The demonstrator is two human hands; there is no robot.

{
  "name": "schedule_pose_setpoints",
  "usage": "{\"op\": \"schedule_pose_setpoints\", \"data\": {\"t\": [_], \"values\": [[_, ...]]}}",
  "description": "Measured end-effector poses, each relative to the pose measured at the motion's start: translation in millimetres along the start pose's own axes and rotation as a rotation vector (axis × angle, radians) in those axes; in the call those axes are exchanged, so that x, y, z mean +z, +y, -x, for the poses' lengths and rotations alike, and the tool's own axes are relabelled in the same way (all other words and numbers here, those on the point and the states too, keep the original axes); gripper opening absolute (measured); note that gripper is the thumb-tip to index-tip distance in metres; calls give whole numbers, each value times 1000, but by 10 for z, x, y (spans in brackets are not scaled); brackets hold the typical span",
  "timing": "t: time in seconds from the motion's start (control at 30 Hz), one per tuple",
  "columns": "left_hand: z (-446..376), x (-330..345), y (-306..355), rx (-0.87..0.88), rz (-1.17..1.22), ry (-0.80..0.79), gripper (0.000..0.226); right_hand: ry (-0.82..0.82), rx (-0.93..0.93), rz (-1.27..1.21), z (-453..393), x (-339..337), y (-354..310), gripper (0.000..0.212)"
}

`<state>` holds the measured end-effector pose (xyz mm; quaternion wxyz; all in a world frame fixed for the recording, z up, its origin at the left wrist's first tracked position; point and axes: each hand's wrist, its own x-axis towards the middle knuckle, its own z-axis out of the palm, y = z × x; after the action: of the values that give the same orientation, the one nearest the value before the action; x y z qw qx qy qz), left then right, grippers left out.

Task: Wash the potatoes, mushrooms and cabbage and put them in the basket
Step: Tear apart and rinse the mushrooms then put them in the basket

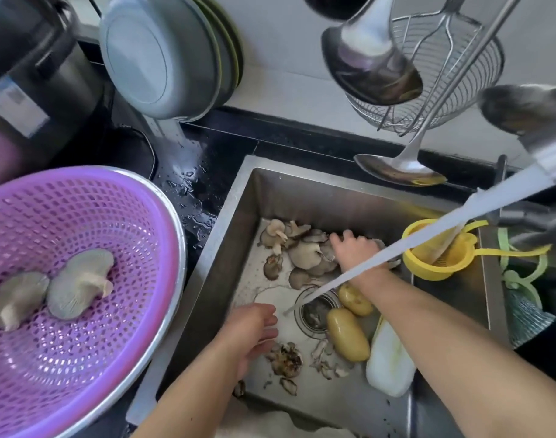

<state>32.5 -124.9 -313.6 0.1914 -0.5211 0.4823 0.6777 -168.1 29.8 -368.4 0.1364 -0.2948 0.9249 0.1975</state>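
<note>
A pile of grey oyster mushrooms [302, 251] lies at the back of the steel sink [235, 197]. My right hand [355, 249] rests on the pile's right side, fingers curled over a mushroom; whether it grips one I cannot tell. My left hand [254, 330] hovers open above the sink floor, holding nothing, beside mushroom trimmings [286, 360]. Two potatoes [347, 335] [355, 299] lie by the drain, and a pale cabbage [388, 365] lies to their right. The purple basket [90, 358] at the left holds two washed mushrooms [77, 284]. Water [380, 251] streams from the tap across my right wrist.
A yellow strainer [434, 267] hangs on the sink's right rim. Ladles [371, 64] and a wire skimmer [459, 58] hang above the sink. Steel bowls [156, 58] lean at the back left beside a dark cooker [33, 74]. The black counter [191, 184] is wet.
</note>
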Motion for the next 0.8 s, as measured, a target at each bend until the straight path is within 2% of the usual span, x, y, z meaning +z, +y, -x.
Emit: {"op": "schedule_pose_setpoints", "data": {"t": [0.2,0.37,0.47,0.5,0.57,0.63,0.7,0.73,0.8], "values": [[124,-7,-41,-51,157,-20,19,5,70,-96,150,-158,158,56],[265,165,-24,-125,261,-104,13,103,102,-209,311,-563,249,64],[329,245,20,-122,272,-115,12,191,152,-397,454,-919,242,59],[339,247,23,-113,286,-96,14,208,192,-546,512,-1011,237,58],[360,216,24,-86,329,-60,20,190,322,-1019,697,-1173,193,58],[398,169,28,-76,361,-100,29,55,467,-1572,912,-1110,18,40],[437,144,57,-54,388,-227,39,-88,607,-1851,1118,-936,-295,9],[448,139,73,-40,385,-291,44,-130,650,-1954,1193,-821,-451,4],[428,118,73,17,319,-343,49,-198,693,-2207,1301,-619,-726,12]]}}
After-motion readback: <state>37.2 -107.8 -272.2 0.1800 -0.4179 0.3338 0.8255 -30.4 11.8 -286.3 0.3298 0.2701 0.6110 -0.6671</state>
